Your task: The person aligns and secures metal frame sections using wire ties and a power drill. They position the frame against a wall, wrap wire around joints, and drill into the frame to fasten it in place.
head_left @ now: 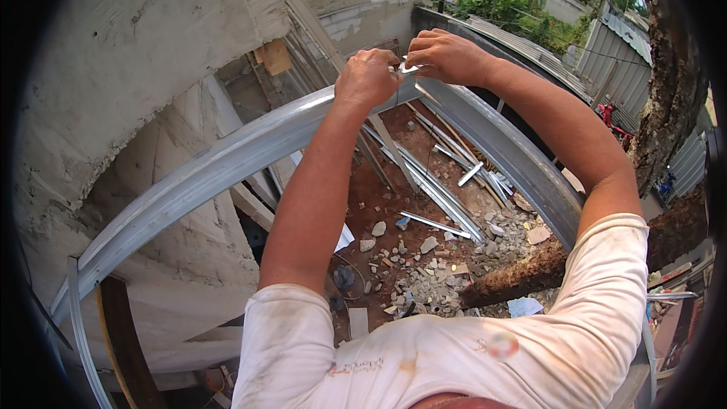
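Note:
Both my arms reach up and forward to where two grey metal channels meet. One metal channel (219, 148) runs in from the lower left; the other metal channel (503, 148) slopes down to the right. My left hand (369, 78) is closed at the end of the left channel, its fingertips curled around something too small to make out. Close to its right, my right hand (447, 59) is closed too, fingers bent down over the joint. A small bright metal piece (410, 68) shows between the hands, against the right fingertips. What the right fingers grip is partly hidden.
A rough concrete wall (129, 53) rises on the left. Below lie thin metal profiles (435, 182), rubble (439, 276) and reddish soil. A tree trunk (670, 68) stands at right, with a rough log (522, 276) lower down. Corrugated sheets (617, 68) stand beyond.

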